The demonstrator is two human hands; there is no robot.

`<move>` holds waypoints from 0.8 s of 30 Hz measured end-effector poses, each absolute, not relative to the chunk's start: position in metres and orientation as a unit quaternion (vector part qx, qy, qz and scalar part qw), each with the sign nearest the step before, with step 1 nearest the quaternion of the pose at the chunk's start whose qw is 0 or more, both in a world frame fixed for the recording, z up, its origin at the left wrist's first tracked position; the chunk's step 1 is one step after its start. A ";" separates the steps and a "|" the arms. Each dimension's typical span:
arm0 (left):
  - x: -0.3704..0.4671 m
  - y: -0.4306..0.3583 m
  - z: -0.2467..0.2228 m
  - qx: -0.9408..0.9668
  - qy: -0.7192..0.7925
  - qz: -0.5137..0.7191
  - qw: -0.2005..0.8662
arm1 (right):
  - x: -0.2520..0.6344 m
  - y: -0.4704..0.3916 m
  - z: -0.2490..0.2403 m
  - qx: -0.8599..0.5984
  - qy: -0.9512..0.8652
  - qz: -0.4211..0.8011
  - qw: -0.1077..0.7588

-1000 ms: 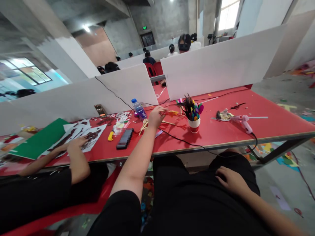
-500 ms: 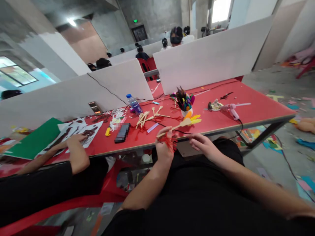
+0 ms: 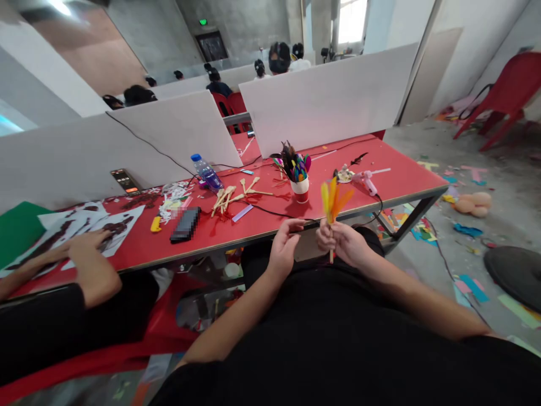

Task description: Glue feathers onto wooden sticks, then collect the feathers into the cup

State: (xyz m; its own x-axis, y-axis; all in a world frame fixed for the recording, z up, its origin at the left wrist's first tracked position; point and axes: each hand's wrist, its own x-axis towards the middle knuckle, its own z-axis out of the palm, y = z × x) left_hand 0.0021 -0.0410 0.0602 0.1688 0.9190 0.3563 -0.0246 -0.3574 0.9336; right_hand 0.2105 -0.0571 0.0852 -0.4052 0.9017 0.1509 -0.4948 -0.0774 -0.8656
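- Red-and-white cup [image 3: 300, 192]: packed with dark and purple feathers [image 3: 291, 163].
- Clear bottle [image 3: 208, 173], blue-capped; any writing is too small to read.
- Feathered stick [image 3: 332, 204] — soft yellow-orange plumes, slim pale shaft — upright by the front edge of the red table [image 3: 397, 158], pinched in the closed fingers of the right hand [image 3: 345, 243].
- Left hand [image 3: 284, 251]: fingers loosely curled and parted, holding nothing visible, near the right.

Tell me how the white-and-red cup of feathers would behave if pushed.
The cup looks like paper, so it is probably light and easily slid. The feathers rise well above its rim, so a high push might tip it.
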 end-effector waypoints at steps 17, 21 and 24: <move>0.000 0.010 0.156 0.819 0.268 0.297 0.412 | 0.194 -0.089 0.093 -0.256 -0.434 0.767 0.398; -0.007 0.009 0.160 0.871 0.276 0.267 0.306 | 0.193 -0.088 0.092 -0.265 -0.459 0.764 0.367; -0.011 0.009 0.161 0.906 0.246 0.276 0.207 | 0.197 -0.089 0.093 -0.272 -0.464 0.763 0.360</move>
State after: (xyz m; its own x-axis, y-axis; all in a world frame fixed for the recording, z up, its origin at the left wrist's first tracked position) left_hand -0.0112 0.0094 0.1611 0.7264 0.5607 0.3974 0.3319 -0.7926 0.5115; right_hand 0.1969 -0.0888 0.0926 -0.5932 0.8009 -0.0814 -0.2967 -0.3114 -0.9028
